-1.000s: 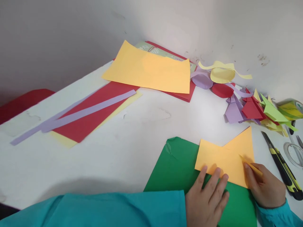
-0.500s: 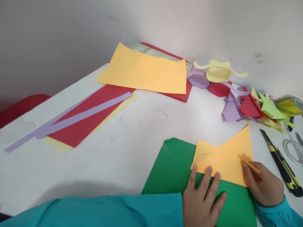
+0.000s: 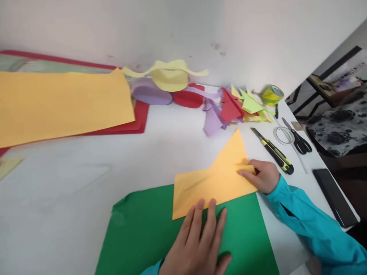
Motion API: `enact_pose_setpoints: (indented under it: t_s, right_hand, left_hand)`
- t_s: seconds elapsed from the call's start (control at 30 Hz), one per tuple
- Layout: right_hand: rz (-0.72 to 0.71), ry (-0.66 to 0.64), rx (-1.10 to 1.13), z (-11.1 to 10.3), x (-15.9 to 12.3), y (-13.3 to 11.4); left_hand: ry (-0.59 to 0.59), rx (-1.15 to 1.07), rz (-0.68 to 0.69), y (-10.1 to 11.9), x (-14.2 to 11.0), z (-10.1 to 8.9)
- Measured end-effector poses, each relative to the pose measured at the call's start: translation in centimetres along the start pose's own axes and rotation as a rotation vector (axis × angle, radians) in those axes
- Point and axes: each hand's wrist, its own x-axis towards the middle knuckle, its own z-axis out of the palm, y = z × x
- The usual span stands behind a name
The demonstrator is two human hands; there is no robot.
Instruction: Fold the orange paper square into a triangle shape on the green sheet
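An orange paper sheet, notched at the top with a tall point on its right, lies partly over a green sheet. My left hand rests flat, fingers spread, on the green sheet, its fingertips at the orange sheet's lower edge. At the orange sheet's right end, my right hand is closed, pinching a narrow orange paper piece between thumb and fingers. Whether that piece is loose or a fold of the sheet is hard to make out.
A large orange sheet covers red paper at the back left. Paper loops and folded paper shapes stand along the wall. To the right lie a utility knife, scissors, clear tape and a black phone-like slab.
My view has swung to the right, bringing the scissors and black slab into sight. My right hand has turned, its pinched piece now lying flatter. My left hand stays at the sheet's lower edge.
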Motion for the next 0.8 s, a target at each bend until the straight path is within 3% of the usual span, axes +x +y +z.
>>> enact_pose_setpoints:
  t_s: [0.2,0.37,0.57,0.7,0.8]
  right_hand:
    - [-0.177,-0.025,0.011,0.7,0.5,0.9]
    - [-0.289,0.012,-0.033,1.9,1.1,1.7]
    - [-0.342,0.017,0.01,1.4,1.5,2.0]
    - [-0.313,-0.004,0.015,0.7,1.7,2.4]
    - [-0.299,-0.022,0.049,0.5,2.3,3.3]
  left_hand:
    - [-0.131,0.206,0.33,-2.1,3.2,-0.8]
    - [-0.132,0.111,0.573,-3.7,6.9,-0.3]
    - [-0.049,-0.144,0.643,-4.2,9.1,0.7]
    - [-0.222,-0.096,0.75,-4.6,9.8,1.1]
    - [-0.323,-0.067,0.757,-4.9,9.9,1.4]
